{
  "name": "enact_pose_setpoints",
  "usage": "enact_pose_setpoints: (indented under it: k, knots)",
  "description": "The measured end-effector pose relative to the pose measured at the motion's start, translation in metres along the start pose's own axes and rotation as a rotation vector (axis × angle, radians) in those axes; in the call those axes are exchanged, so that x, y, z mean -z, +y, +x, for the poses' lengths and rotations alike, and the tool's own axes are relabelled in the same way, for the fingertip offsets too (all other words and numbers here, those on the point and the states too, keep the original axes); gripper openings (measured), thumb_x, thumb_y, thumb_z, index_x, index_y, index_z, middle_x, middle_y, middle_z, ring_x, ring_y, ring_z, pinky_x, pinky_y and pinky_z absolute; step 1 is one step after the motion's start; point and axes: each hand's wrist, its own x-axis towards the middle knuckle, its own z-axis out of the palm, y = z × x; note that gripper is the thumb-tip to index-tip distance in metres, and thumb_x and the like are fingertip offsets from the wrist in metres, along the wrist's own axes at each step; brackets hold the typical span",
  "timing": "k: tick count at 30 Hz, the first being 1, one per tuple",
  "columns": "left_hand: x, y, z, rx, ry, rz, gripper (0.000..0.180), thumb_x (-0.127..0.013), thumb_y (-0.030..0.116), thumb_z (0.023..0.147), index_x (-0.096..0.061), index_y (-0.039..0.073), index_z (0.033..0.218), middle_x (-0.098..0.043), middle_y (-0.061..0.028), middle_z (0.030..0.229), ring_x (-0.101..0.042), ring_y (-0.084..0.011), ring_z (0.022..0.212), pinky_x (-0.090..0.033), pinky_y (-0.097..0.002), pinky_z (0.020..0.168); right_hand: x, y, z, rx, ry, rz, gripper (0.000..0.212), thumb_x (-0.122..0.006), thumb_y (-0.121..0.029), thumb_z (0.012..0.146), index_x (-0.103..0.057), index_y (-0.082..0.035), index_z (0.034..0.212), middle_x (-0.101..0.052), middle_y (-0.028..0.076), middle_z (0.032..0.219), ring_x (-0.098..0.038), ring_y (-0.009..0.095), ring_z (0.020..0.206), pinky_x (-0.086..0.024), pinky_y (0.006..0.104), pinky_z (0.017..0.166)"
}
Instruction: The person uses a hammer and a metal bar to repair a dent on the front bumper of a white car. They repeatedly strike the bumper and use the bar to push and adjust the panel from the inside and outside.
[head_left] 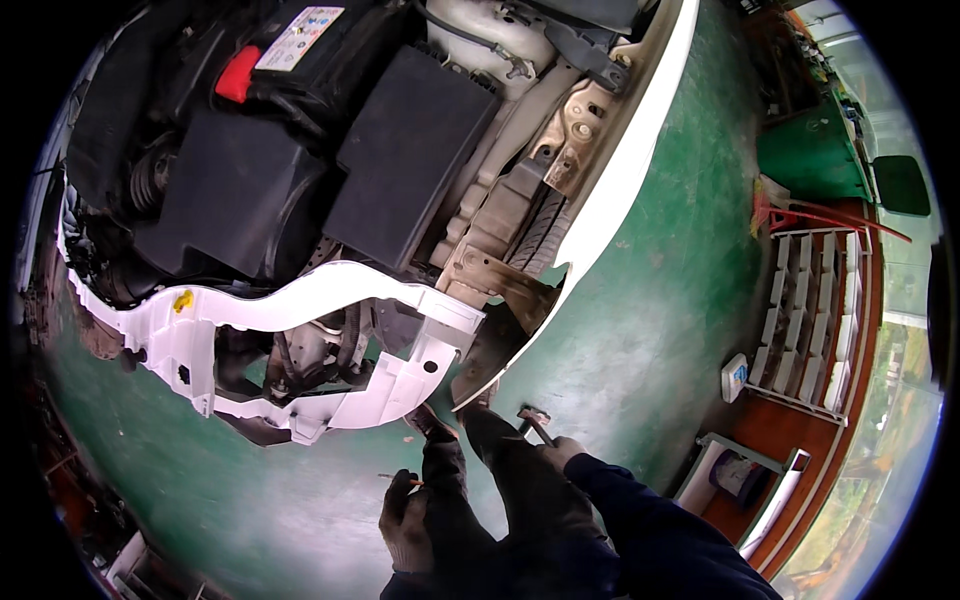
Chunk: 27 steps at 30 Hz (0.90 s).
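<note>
In front of me is the opened front of a white car [340,295] with its bumper and headlamp removed. My right hand [566,453] is closed around the handle of a hammer [536,424], its head pointing away from me, just beyond my knee. My left hand [404,530] is raised at the lower middle, seemingly gloved, its fingers closed on a thin stick-like thing with an orange part [416,483]. That thing is too small to name. Both hands are apart from the car. The white fender edge [600,230] ends near my feet.
Under the hood are a black cover [415,150], a battery with a red terminal cap [238,75] and an air box [225,195]. At the right stand a grey rack of bins [808,320], a green bin [812,152], a white container [734,378] and a bucket [738,476].
</note>
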Motion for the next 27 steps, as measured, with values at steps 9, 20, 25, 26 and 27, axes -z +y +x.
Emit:
enact_pose_setpoints:
  k: [9, 20, 25, 26, 27]
  knots:
    - [-0.016, 0.018, -0.005, -0.13, 0.088, -0.054, 0.045, -0.064, 0.012, 0.095, -0.061, -0.007, 0.135, -0.066, -0.0125, 0.122, -0.064, -0.0218, 0.111, -0.053, -0.0325, 0.095, -0.001, 0.013, 0.007, 0.039, -0.01, -0.013, 0.072, -0.064, -0.062, 0.085, -0.073, 0.003, 0.113, -0.073, 0.029, 0.11, -0.07, 0.042, 0.108, -0.054, 0.0476, 0.093]
    - [0.04, 0.056, 0.011, -0.944, 0.173, 0.605, 0.046, -0.061, 0.028, 0.104, -0.059, -0.004, 0.137, -0.054, -0.0218, 0.145, -0.062, -0.033, 0.118, -0.054, -0.0423, 0.096, -0.006, 0.002, -0.024, -0.066, 0.091, 0.131, 0.053, -0.057, -0.05, 0.096, -0.076, -0.004, 0.113, -0.074, 0.025, 0.109, -0.072, 0.039, 0.109, -0.054, 0.0475, 0.094]
    - [0.035, 0.122, -0.01, -1.436, -0.027, 0.777, 0.017, -0.058, 0.006, 0.106, -0.061, -0.007, 0.117, -0.067, -0.0246, 0.103, -0.069, -0.0381, 0.085, -0.058, -0.0436, 0.07, -0.075, -0.011, -0.034, 0.042, 0.016, 0.203, 0.061, -0.059, -0.057, 0.095, -0.071, -0.003, 0.122, -0.073, 0.026, 0.116, -0.07, 0.042, 0.112, -0.054, 0.0493, 0.095]
    - [0.034, 0.127, -0.017, -1.539, -0.08, 0.717, 0.018, -0.059, 0.007, 0.105, -0.059, -0.007, 0.116, -0.067, -0.0227, 0.1, -0.069, -0.0365, 0.084, -0.058, -0.043, 0.069, -0.084, -0.009, -0.031, 0.024, -0.008, 0.33, 0.064, -0.06, -0.058, 0.094, -0.071, -0.002, 0.123, -0.073, 0.026, 0.114, -0.071, 0.041, 0.11, -0.055, 0.0481, 0.092]
    - [0.034, 0.128, -0.026, -1.453, -0.143, 0.646, 0.022, -0.06, 0.012, 0.106, -0.058, -0.006, 0.119, -0.067, -0.0213, 0.102, -0.069, -0.0356, 0.082, -0.057, -0.0421, 0.068, -0.11, -0.005, -0.04, 0.027, 0.099, 0.431, 0.064, -0.063, -0.06, 0.094, -0.074, -0.001, 0.118, -0.074, 0.025, 0.108, -0.072, 0.039, 0.106, -0.055, 0.045, 0.087]
